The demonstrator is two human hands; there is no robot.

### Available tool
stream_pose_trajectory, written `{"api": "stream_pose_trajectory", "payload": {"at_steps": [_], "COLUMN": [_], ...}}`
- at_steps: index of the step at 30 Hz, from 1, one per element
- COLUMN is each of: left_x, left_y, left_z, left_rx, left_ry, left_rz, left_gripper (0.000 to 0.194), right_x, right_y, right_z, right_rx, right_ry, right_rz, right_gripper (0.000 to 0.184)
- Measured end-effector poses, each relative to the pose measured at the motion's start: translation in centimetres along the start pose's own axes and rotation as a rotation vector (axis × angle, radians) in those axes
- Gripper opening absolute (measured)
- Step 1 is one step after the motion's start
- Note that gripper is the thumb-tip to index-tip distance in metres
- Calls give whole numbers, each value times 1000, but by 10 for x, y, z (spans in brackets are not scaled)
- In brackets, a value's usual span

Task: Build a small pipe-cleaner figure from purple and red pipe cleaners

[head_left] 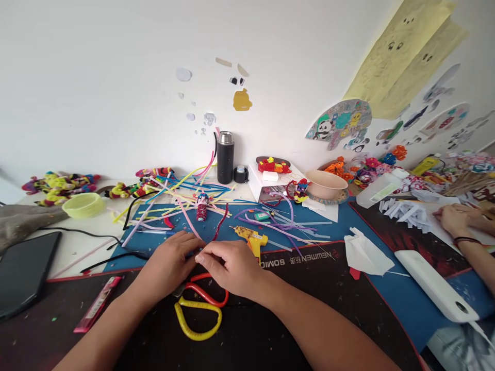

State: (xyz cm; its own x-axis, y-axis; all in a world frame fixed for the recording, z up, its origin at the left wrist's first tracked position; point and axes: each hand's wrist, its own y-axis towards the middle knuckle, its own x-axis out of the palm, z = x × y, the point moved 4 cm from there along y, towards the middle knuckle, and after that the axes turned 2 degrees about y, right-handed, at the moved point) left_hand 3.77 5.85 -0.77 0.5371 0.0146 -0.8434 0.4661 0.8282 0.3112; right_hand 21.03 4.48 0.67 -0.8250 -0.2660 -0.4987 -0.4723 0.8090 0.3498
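Note:
My left hand [170, 262] and my right hand [232, 264] meet over the blue and black desk mat [332, 268], fingertips together near the mat's middle. Their fingers are curled and pinched; what they hold is too small to make out. A dark red pipe cleaner [220, 224] runs from the fingertips away toward the wall. Scissors with red and yellow handles [201, 306] lie just below my hands. A yellow glue gun [251, 238] rests right of my right hand. A small pipe-cleaner figure [201, 205] lies further back among several loose coloured pipe cleaners [174, 198].
A black thermos [225, 157], white box [270, 183] and beige bowl [325, 184] stand along the wall. A dark tablet [23, 270] and cables lie at left, a green ring [83, 204] beyond. Another person's hands [460, 219] work over paper at right, near a white bar [435, 286].

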Motion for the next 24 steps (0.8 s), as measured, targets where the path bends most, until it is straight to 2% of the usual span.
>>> {"api": "stream_pose_trajectory", "payload": {"at_steps": [14, 24], "left_x": [5, 21], "left_y": [-2, -10], "left_z": [-3, -37], "left_rx": [-28, -14], "left_ry": [-33, -4], "left_rz": [-55, -101], "left_gripper": [18, 25], "right_x": [5, 15], "right_y": [-2, -4], "right_z": [2, 13], "right_rx": [-112, -78], "right_ry": [-86, -189], "right_rz": [9, -48], "right_gripper": [31, 27]}}
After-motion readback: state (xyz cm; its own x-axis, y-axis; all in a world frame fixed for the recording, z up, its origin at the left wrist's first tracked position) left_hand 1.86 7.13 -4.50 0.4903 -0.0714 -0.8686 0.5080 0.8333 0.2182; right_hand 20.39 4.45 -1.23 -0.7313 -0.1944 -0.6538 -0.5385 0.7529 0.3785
